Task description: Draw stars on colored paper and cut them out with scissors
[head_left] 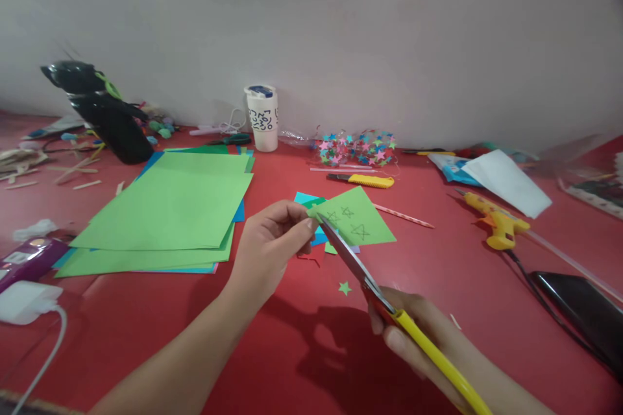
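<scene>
My left hand (275, 240) pinches a bit of green paper between thumb and fingers. Just right of it is a green paper sheet (372, 224) with pencil-drawn stars; whether the pinched bit joins this sheet is hard to tell. Yellow-handled scissors (350, 262) are gripped in my right hand (413, 331), their blade tips at the paper beside my left thumb. On the table below the blades lies a small cut-out green star (344, 288). Scraps of blue paper (305, 197) show behind my left fingertips.
Left, a stack of green sheets (165, 201) lies before a black bottle (114, 117). A white cup (263, 118), star decorations (355, 148) and a yellow cutter knife (370, 180) line the back. Right are a yellow glue gun (496, 217) and a black phone-like object (579, 305).
</scene>
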The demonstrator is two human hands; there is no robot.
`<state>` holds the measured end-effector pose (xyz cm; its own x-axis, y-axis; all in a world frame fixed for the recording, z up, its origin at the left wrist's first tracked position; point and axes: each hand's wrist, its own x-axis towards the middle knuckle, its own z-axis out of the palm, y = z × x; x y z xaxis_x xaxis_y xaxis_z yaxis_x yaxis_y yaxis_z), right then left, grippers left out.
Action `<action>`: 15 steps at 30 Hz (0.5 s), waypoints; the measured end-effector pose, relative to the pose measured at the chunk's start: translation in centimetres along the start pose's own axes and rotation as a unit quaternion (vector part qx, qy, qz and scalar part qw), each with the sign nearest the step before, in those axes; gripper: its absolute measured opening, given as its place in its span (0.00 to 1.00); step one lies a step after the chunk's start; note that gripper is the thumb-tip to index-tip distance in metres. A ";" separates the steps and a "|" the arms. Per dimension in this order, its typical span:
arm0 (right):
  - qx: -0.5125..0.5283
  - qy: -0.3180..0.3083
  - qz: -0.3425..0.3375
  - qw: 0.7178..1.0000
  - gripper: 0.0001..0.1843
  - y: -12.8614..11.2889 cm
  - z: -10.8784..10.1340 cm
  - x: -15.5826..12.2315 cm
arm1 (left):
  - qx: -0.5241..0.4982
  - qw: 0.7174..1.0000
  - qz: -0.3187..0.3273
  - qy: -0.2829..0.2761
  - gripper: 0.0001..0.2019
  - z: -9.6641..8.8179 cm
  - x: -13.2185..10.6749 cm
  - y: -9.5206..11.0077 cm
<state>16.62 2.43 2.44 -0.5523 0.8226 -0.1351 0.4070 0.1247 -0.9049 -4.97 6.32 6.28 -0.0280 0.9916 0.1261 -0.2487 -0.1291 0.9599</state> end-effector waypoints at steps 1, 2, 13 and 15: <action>0.000 -0.001 0.001 1.000 0.26 -0.1 -0.1 0.0 | 0.003 1.000 -0.006 -0.003 0.05 -0.1 0.1 0.1; 0.000 -0.001 0.001 1.000 0.26 -0.3 -0.2 0.0 | 0.007 1.000 -0.010 -0.005 0.05 -0.1 0.1 0.2; 0.013 -0.024 0.028 0.999 0.31 -0.9 -0.4 0.4 | 0.036 0.998 -0.041 -0.027 0.04 -0.6 0.5 0.6; 0.017 -0.025 0.033 0.999 0.31 -0.7 -0.4 0.6 | 0.035 0.998 -0.047 -0.031 0.04 -0.6 0.6 0.6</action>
<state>16.32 3.01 3.13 -0.5608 0.8001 -0.2131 0.4186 0.0520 -0.9067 -5.72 6.79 6.77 0.0522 0.9975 0.0472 -0.1792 -0.0372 0.9831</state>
